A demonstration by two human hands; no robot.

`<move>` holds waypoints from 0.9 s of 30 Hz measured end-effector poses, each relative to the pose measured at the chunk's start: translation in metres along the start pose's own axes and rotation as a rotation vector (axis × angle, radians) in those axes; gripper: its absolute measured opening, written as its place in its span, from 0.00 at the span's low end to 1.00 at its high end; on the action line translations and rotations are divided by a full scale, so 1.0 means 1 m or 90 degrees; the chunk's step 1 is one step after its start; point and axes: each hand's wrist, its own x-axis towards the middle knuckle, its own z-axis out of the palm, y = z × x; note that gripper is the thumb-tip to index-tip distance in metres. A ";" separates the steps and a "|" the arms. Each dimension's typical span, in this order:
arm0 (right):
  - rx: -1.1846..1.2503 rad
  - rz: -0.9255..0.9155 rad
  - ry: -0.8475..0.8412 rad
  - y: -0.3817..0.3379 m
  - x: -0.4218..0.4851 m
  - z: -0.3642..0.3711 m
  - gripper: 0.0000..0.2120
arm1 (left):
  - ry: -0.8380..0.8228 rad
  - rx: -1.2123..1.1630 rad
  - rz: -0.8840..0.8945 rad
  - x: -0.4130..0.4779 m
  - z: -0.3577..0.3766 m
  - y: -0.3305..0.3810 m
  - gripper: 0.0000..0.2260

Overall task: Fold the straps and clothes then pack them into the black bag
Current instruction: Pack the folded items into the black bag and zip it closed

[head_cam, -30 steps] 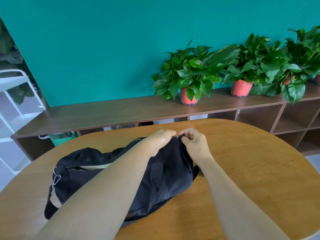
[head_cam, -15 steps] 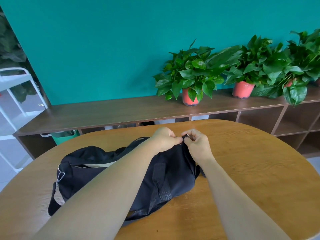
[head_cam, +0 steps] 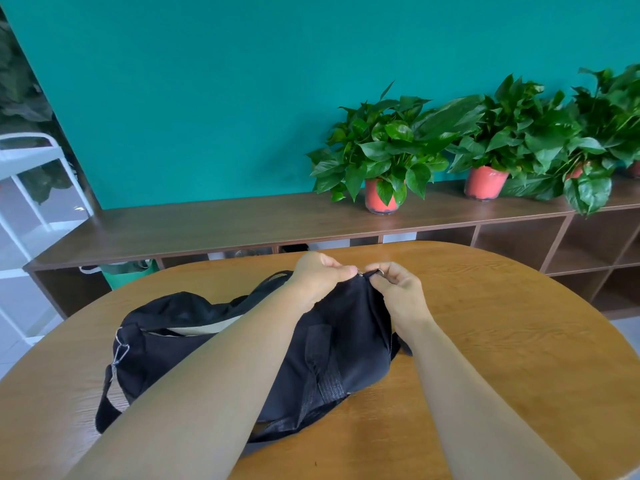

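Observation:
The black bag [head_cam: 346, 344] lies lengthwise on the round wooden table [head_cam: 502, 358], with a beige strip [head_cam: 197, 328] showing along its top opening. At the bag's far right end my left hand [head_cam: 320, 275] pinches the small metal zipper pull. My right hand [head_cam: 398, 292] pinches the black fabric and a metal ring just to the right of it. A black strap with a metal clip [head_cam: 121, 351] hangs off the bag's left end. My forearms hide much of the bag's top. No loose clothes or straps are in view.
A long dark wooden shelf unit [head_cam: 242, 220] runs behind the table against a teal wall, with potted green plants [head_cam: 384, 157] in red pots on it. A white metal rack [head_cam: 31, 188] stands at the far left. A green bin [head_cam: 128, 271] sits under the shelf.
My two hands have drawn slightly apart at the bag's right end, showing the metal pull and ring between them. The bag has stayed in place.

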 end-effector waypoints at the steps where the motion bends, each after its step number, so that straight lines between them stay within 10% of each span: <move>1: 0.023 0.016 -0.015 -0.001 -0.001 0.000 0.06 | -0.004 -0.005 0.001 0.000 0.000 -0.001 0.11; 27: -0.104 0.000 0.150 -0.001 0.022 0.006 0.14 | 0.019 0.062 -0.011 -0.053 -0.139 -0.071 0.04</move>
